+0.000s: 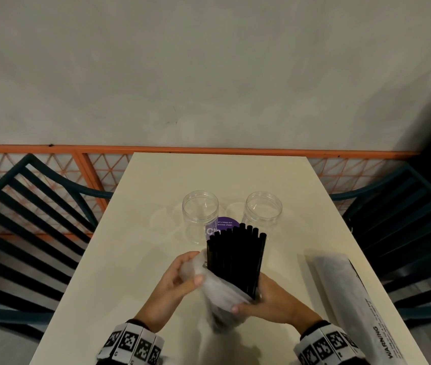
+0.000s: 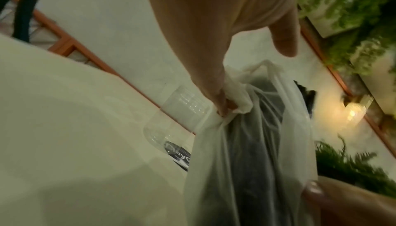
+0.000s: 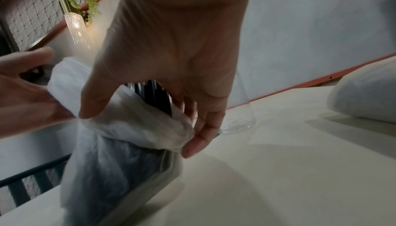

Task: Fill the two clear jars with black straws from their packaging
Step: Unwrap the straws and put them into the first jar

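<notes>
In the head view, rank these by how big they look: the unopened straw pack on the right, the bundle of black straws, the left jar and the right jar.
1. Unopened straw pack, though it lies nearest the camera.
2. Bundle of black straws.
3. Left jar and right jar: they look alike, so no ranking between them.

The straws' (image 1: 235, 259) lower ends are hidden inside the bunched plastic bag (image 1: 219, 293) (blurred near the bottom). The purple sticker (image 1: 225, 223) is partly covered, its small print cut short.
</notes>
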A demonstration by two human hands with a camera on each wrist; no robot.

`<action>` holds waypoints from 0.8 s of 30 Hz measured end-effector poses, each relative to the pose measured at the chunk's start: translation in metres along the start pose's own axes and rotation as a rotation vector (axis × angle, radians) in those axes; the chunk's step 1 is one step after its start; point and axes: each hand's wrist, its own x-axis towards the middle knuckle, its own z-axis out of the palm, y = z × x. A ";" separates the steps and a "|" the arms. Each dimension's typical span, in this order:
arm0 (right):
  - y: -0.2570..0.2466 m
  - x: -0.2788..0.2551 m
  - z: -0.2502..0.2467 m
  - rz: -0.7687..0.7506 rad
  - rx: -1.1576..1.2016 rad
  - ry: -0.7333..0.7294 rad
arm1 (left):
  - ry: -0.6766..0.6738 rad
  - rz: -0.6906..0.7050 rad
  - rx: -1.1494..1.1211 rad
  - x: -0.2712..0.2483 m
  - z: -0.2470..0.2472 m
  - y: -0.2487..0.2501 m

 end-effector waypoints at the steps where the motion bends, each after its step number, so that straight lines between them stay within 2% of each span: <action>1: 0.002 -0.001 0.000 0.024 -0.020 -0.022 | 0.004 0.012 0.067 -0.001 0.000 -0.001; 5: 0.022 0.000 0.007 0.086 -0.044 -0.043 | 0.094 0.085 0.213 -0.005 0.004 -0.006; 9: 0.043 0.004 0.011 0.102 -0.083 0.055 | 0.188 0.213 0.506 -0.006 0.006 -0.011; 12: 0.040 0.002 0.006 0.153 -0.112 0.212 | 0.282 0.290 0.732 -0.008 0.009 -0.008; 14: 0.034 -0.002 0.006 0.136 -0.135 0.286 | 0.253 0.309 0.707 -0.012 0.015 -0.005; 18: 0.023 -0.009 0.008 0.107 -0.043 0.284 | 0.232 0.346 0.616 -0.015 0.033 -0.006; 21: 0.023 -0.011 0.006 0.132 0.015 0.343 | 0.292 0.377 0.625 -0.016 0.040 -0.011; 24: 0.021 -0.012 0.003 0.143 0.171 0.374 | 0.384 0.370 0.682 -0.016 0.043 -0.013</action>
